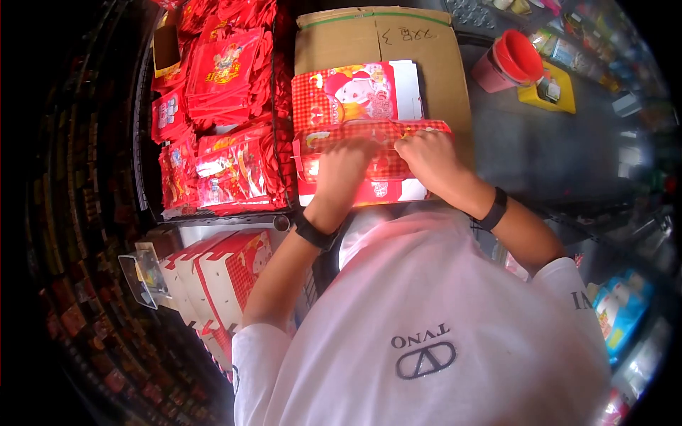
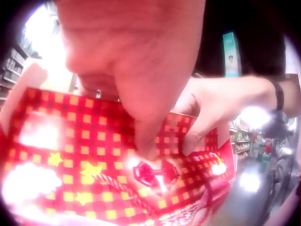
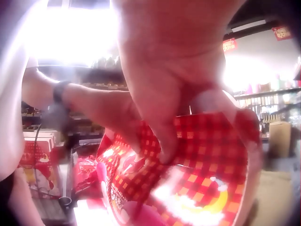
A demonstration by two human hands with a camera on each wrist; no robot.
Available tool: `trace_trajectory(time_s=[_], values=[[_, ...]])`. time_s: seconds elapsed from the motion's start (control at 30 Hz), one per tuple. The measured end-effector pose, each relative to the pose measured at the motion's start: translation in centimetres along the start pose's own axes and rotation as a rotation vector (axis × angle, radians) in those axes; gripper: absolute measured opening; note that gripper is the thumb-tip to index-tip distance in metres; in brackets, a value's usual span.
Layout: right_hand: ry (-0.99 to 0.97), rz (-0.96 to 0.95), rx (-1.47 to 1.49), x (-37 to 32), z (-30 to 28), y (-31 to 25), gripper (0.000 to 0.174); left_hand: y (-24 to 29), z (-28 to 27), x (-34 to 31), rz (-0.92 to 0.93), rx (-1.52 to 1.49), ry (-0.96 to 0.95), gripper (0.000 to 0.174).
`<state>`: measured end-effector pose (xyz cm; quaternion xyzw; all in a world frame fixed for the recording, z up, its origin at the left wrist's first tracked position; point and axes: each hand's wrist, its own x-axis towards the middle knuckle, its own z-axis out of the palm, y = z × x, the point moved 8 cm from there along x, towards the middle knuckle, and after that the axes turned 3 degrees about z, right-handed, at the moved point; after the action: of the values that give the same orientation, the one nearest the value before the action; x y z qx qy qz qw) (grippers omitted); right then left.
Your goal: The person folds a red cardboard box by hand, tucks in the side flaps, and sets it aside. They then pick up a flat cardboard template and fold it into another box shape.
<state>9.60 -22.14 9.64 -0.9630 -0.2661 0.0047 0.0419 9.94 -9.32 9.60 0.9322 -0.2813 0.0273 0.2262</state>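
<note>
A red checkered carton with a printed bow lies across flat printed card. My left hand pinches its upper edge, with the thumb on the checkered face beside the bow and the other fingers behind the edge. Close by, my right hand grips the same edge; the right wrist view has its thumb against the panel. The two thumbs are a short distance apart. The fingertips behind the panel are hidden.
Flat printed card rests on a brown cardboard box. Red packets fill a dark crate on the left. White and red cartons stand below it. A red bucket and yellow container are at the upper right.
</note>
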Motion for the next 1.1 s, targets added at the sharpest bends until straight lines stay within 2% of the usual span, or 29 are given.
trace_trajectory(time_s=[0.07, 0.17, 0.27, 0.37, 0.47, 0.57, 0.67, 0.7, 0.8, 0.87, 0.93, 0.97, 1.0, 1.03, 1.07, 1.1], values=[[0.136, -0.046, -0.021, -0.4, -0.5, -0.3, 0.009, 0.6, 1.5, 0.6, 0.004, -0.034, -0.014, 0.015], [-0.047, 0.041, -0.119, -0.1, 2.0, 0.4, 0.009, 0.7, 2.2, 0.7, -0.044, -0.047, 0.015, 0.013], [-0.201, 0.020, -0.050, 0.2, 2.2, 0.2, 0.010, 0.3, 2.8, 0.6, -0.073, -0.032, 0.003, 0.011], [-0.372, 0.083, -0.040, 0.5, 2.5, 0.4, 0.015, 0.2, 2.8, 0.6, -0.082, -0.018, 0.001, 0.012], [0.066, -0.076, -0.012, -0.8, -0.4, 0.7, 0.023, 0.1, 2.4, 1.0, -0.080, -0.030, 0.033, 0.014], [0.399, 0.061, 0.221, -2.5, -8.3, 3.3, 0.034, -1.8, -0.1, 0.6, -0.126, -0.080, 0.007, 0.020], [0.508, 0.448, 0.722, -7.3, -6.6, 10.3, 0.039, -3.7, -2.1, 1.4, -0.160, -0.146, -0.005, 0.020], [0.387, 0.514, 0.880, -8.3, -3.1, 12.1, 0.047, -4.0, -2.8, 1.9, -0.161, -0.120, -0.017, 0.018], [0.221, 0.468, 1.094, -9.0, 1.5, 12.0, 0.066, -3.7, -3.0, 3.9, -0.199, -0.159, -0.163, 0.018], [0.222, 0.395, 1.242, -8.3, 2.4, 11.4, 0.071, -1.7, -2.3, 4.6, -0.215, -0.297, -0.254, 0.019], [0.217, 0.318, 1.390, -7.5, 3.0, 10.9, 0.076, -0.4, -0.6, 4.9, -0.180, -0.182, -0.178, 0.020], [0.184, 0.327, 1.393, -7.7, 3.5, 11.1, 0.074, 0.1, 0.6, 4.8, -0.223, -0.192, -0.219, 0.020], [0.151, 0.336, 1.398, -7.9, 3.9, 11.3, 0.072, 1.0, 1.6, 5.0, -0.270, -0.269, -0.228, 0.029], [0.116, 0.344, 1.402, -7.9, 4.5, 11.4, 0.070, 2.0, 2.5, 5.3, -0.269, -0.347, -0.172, 0.028], [0.239, 0.263, 1.323, -7.8, 4.7, 11.2, 0.066, 3.0, 3.2, 5.4, -0.276, -0.424, -0.115, 0.027], [0.191, 0.311, 1.272, -7.9, 4.2, 11.1, 0.064, 4.3, 3.5, 5.6, -0.272, -0.347, -0.089, 0.026]])
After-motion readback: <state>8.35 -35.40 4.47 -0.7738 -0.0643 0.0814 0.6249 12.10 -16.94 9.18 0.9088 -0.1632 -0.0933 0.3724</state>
